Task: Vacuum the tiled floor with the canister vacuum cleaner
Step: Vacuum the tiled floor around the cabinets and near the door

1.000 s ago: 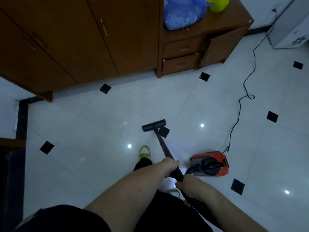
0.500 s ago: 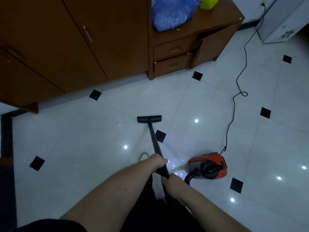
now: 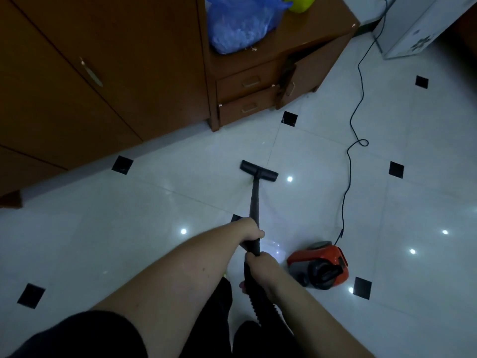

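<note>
A black vacuum wand [image 3: 255,202] runs from my hands out to a flat black floor nozzle [image 3: 259,171] lying on the white tiled floor [image 3: 129,215]. My left hand [image 3: 247,231] grips the wand higher up. Just behind it, my right hand [image 3: 260,270] grips the wand where the ribbed black hose [image 3: 259,303] begins. The orange and black canister [image 3: 320,266] sits on the floor right of my hands. Its black power cord [image 3: 348,161] snakes away toward the far right.
A tall brown wardrobe [image 3: 90,73] fills the upper left. Beside it stands a low brown cabinet [image 3: 258,94] with two drawers, a blue plastic bag [image 3: 240,21] on top. A white appliance [image 3: 418,21] stands at the top right. Black diamond inlays dot the tiles.
The nozzle has been pushed forward and swung right across the tiles, toward the low cabinet. Both hands kept hold of the wand, and the view shifted with me.
</note>
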Available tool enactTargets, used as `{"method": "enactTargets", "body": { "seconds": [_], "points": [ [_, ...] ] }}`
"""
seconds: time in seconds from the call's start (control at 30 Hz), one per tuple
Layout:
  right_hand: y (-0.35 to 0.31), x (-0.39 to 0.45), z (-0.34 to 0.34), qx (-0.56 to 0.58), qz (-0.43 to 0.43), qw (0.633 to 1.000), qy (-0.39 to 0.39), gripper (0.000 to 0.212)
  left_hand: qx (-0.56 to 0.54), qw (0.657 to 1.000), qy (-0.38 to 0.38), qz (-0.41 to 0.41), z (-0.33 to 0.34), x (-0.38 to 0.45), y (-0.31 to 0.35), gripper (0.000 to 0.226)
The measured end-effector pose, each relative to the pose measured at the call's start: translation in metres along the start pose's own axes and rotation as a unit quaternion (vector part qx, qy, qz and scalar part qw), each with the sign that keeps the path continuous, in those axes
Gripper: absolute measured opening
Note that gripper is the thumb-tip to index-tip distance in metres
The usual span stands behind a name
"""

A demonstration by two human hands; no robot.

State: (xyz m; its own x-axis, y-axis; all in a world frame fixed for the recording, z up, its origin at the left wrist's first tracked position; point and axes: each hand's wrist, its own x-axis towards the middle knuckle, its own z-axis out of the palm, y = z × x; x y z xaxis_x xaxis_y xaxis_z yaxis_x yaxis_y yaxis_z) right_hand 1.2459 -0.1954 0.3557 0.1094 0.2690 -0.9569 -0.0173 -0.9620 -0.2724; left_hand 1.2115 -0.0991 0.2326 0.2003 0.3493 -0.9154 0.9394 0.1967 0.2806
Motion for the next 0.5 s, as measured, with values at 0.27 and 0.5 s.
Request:
{"method": "enactTargets", "body": {
  "seconds": [0.27,0.5],
  "points": [
    [-0.010,-0.009,-0.042,-0.135,0.040,0.990,-0.001,0.012,-0.126,0.990,-0.050,-0.027,0.011,-0.004,0.032,0.049],
    [0.061,-0.052,-0.074,-0.168,0.026,0.984,-0.044,0.019,-0.211,0.973,-0.084,-0.045,0.097,-0.043,0.026,0.049]
  ]
}}
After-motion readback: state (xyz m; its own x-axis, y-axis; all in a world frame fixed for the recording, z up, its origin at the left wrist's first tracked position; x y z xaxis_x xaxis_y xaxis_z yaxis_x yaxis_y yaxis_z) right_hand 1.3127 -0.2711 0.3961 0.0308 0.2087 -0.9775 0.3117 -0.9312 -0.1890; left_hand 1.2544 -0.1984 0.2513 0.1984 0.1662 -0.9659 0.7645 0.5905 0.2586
